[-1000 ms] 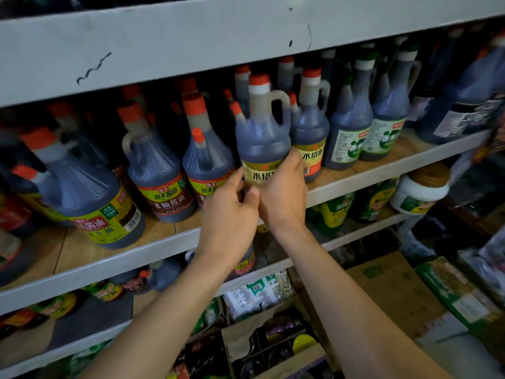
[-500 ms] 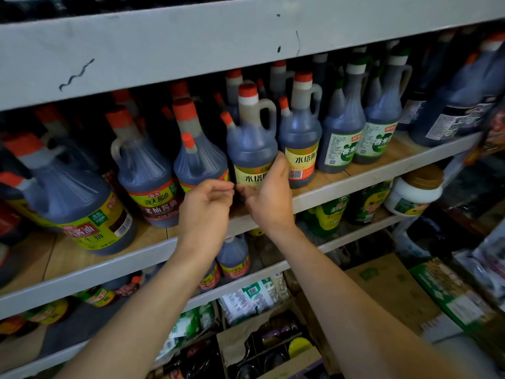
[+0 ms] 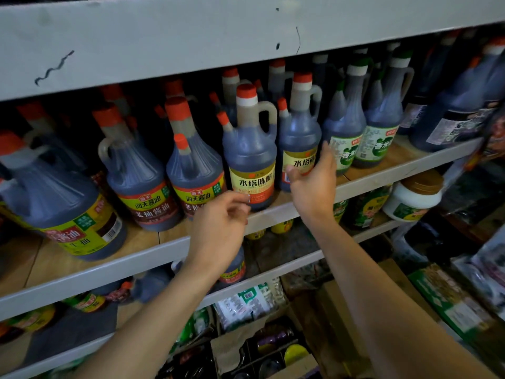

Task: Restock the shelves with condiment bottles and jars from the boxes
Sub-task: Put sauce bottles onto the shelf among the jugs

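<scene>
Two dark vinegar bottles with red caps and yellow labels stand side by side at the front of the middle shelf (image 3: 109,269). My right hand (image 3: 314,184) grips the right-hand vinegar bottle (image 3: 299,132) low down, thumb on its label and fingers round its right side. The left-hand vinegar bottle (image 3: 250,149) stands free. My left hand (image 3: 220,222) hovers just below its label, fingers loosely curled, fingertips at the bottle's base and holding nothing.
Large soy sauce jugs (image 3: 136,173) fill the shelf to the left. Green-labelled bottles (image 3: 378,124) crowd close on the right. A white jar (image 3: 412,201) sits on the shelf below. An open cardboard box (image 3: 246,348) with bottles lies on the floor underneath.
Both hands were round the left-hand vinegar bottle. My right hand has moved right onto the neighbouring bottle, and my left hand has let go and dropped slightly.
</scene>
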Available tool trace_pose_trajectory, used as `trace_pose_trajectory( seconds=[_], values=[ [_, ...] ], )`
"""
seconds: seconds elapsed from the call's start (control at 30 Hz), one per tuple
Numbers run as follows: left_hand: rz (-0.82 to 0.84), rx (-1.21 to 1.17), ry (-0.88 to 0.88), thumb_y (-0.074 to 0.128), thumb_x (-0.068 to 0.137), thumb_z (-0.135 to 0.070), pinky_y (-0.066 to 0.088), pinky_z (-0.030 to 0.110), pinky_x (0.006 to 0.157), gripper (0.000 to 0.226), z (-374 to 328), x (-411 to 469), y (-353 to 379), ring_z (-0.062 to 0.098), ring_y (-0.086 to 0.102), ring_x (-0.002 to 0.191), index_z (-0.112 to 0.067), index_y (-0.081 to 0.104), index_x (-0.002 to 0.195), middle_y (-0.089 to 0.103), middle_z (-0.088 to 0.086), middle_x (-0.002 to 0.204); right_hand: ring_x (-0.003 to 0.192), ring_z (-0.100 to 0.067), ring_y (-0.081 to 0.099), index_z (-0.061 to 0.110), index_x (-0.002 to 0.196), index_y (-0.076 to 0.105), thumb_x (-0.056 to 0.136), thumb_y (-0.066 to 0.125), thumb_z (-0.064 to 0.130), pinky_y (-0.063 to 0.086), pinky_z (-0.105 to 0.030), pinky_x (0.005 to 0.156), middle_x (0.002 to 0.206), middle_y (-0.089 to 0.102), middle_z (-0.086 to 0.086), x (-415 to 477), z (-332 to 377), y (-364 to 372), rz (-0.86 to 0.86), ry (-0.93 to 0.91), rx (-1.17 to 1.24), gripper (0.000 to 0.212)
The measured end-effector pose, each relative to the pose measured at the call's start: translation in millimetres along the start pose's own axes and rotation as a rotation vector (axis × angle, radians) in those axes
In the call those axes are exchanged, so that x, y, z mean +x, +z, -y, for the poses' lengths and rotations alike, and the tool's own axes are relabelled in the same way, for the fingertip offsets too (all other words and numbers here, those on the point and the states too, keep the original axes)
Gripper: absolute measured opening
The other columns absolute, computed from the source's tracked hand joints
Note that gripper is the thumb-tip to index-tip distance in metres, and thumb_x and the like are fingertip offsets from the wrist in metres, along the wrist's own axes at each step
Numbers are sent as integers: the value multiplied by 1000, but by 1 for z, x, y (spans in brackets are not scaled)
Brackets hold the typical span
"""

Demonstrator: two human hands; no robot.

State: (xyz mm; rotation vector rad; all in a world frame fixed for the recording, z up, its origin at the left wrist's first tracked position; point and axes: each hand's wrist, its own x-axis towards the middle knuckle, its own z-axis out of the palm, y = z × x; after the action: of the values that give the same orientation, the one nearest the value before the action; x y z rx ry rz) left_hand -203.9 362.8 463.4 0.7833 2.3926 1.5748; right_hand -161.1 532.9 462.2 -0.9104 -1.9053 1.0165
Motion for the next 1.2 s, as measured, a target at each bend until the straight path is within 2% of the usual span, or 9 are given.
trace_pose_trajectory(
  seconds=[0.1,0.27,0.6,0.73,0.8,0.87,0.97,1.07,1.2],
  values=[
    [78,50,17,61,95,-18,56,41,83,16,-5,13,17,13,69,87,-26,69,106,74,-5,92,137,-30,42,8,151,30,86,76,20,36,-47,111,147,46,-13,2,-13,5,63,-1,-18,81],
    [29,47,41,62,93,-13,48,22,77,15,-5,20,35,6,67,84,-26,68,94,74,-6,88,132,-30,48,8,148,35,83,79,26,41,-48,106,140,53,-12,3,-19,4,23,-41,-60,81],
    [22,-21,41,59,93,-5,49,21,85,23,-4,16,40,5,66,90,-26,67,95,72,-7,92,133,-29,48,7,150,33,87,74,27,40,-44,108,142,52,-13,4,-23,1,55,-75,-87,78],
    [-168,-17,33,57,92,-4,53,31,82,30,10,-7,16,11,69,88,-31,65,82,72,-9,87,137,-32,39,-2,144,39,90,67,10,33,-40,114,145,42,-19,-24,-10,-3,-79,-147,-72,62],
    [-305,-89,-23,55,89,-5,53,35,72,30,23,-21,-11,14,70,79,-33,64,80,72,-7,82,125,-34,47,-3,130,50,85,64,4,40,-40,106,131,47,-20,-58,3,5,-190,-278,-61,48],
    [-448,-90,-50,53,85,-13,52,38,67,23,36,-34,-40,19,69,75,-32,64,81,72,-2,81,112,-32,53,1,121,55,86,65,9,47,-41,94,117,53,-15,-99,19,23,-85,-369,-48,38],
    [-542,-64,-75,51,84,-17,53,52,70,20,50,-44,-75,34,67,81,-34,61,85,70,6,88,114,-32,54,2,129,54,86,73,29,48,-41,91,122,56,-14,-139,45,60,64,-404,-144,54],
    [-528,-67,-134,51,89,-8,50,41,61,26,59,-42,-89,33,66,74,-33,57,89,70,7,90,117,-34,51,0,139,44,82,76,43,46,-45,94,134,50,-16,-146,65,87,10,-275,-235,78],
    [-468,-17,-181,53,94,-5,55,48,70,24,71,-38,-96,30,67,74,-28,56,98,67,1,84,118,-36,53,0,141,42,83,77,33,50,-47,93,133,51,-18,-142,68,102,-58,-188,-263,75]
  ],
)
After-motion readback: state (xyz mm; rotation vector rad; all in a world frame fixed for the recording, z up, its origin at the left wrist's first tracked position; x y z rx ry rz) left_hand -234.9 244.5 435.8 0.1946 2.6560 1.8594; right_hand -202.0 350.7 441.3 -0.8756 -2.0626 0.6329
